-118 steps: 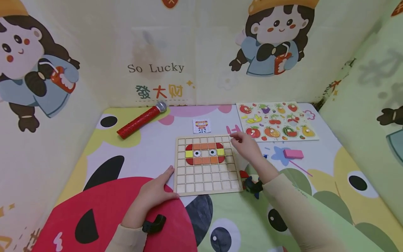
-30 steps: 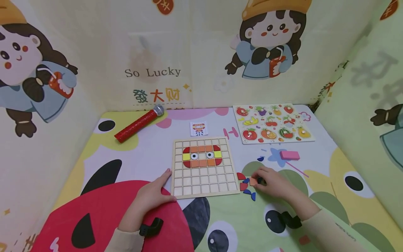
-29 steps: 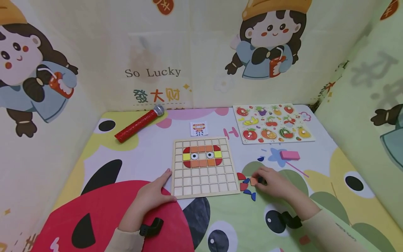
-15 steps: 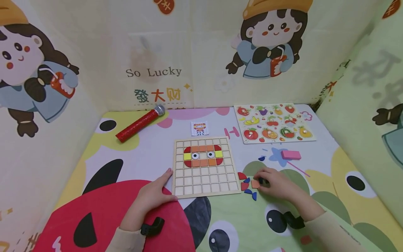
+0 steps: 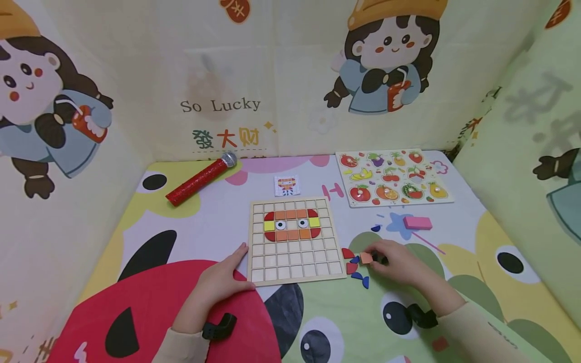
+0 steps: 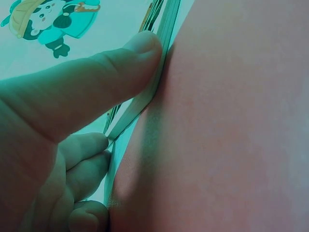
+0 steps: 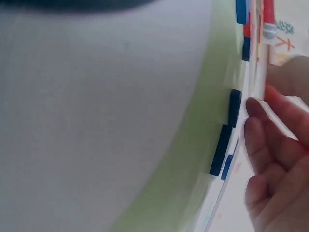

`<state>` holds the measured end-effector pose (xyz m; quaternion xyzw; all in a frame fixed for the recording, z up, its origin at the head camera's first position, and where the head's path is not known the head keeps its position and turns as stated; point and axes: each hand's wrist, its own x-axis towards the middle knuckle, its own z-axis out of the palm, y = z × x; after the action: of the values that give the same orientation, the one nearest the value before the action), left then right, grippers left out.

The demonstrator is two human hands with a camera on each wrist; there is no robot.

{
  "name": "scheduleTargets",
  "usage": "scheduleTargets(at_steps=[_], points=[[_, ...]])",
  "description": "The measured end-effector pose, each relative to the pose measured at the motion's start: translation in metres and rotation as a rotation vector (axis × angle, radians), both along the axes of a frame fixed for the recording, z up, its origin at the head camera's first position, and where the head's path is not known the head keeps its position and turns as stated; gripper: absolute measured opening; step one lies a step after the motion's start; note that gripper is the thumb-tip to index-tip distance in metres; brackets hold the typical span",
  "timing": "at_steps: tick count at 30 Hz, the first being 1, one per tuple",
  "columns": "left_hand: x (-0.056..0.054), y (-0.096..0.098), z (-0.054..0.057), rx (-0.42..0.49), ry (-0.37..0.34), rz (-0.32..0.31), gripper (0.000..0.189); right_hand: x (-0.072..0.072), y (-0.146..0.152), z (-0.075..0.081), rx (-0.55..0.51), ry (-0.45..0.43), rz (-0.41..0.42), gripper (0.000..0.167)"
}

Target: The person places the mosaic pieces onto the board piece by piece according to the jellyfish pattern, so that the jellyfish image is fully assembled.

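The orange tile (image 5: 365, 258), out beyond the wooden board's (image 5: 296, 258) three o'clock side, is pinched at its right edge by the right hand (image 5: 395, 261); whether it is clear of the cloth (image 5: 358, 307) I cannot tell. It looks thin, light and stiff, likely wood, perhaps slick on its face and hardly fragile, so opposite edges should give the surest hold. Around it, red pieces (image 5: 351, 268) lie at eight and nine o'clock, blue pieces (image 5: 365, 282) at six, seven and nine, with another blue one near one. The board seems rigid and is best steadied by its rim; the left hand (image 5: 222, 275) rests there at seven to nine o'clock, thumb and forefinger spread, not clenched. From the tile, a pink block (image 5: 417, 223) is at two o'clock, a picture card (image 5: 287, 185) at ten.
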<state>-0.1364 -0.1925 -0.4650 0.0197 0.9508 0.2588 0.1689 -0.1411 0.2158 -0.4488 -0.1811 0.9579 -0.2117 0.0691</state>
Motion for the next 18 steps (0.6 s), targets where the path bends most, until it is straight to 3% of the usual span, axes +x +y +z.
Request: scheduleTargets(at_steps=[7, 18], points=[[0.002, 0.001, 0.001, 0.015, -0.014, 0.009, 0.111, -0.012, -0.035, 0.017, -0.114, -0.116, 0.002, 0.024], [0.003, 0.001, 0.001, 0.006, 0.0, 0.015, 0.111, -0.034, -0.118, 0.031, -0.142, -0.121, 0.056, 0.025]])
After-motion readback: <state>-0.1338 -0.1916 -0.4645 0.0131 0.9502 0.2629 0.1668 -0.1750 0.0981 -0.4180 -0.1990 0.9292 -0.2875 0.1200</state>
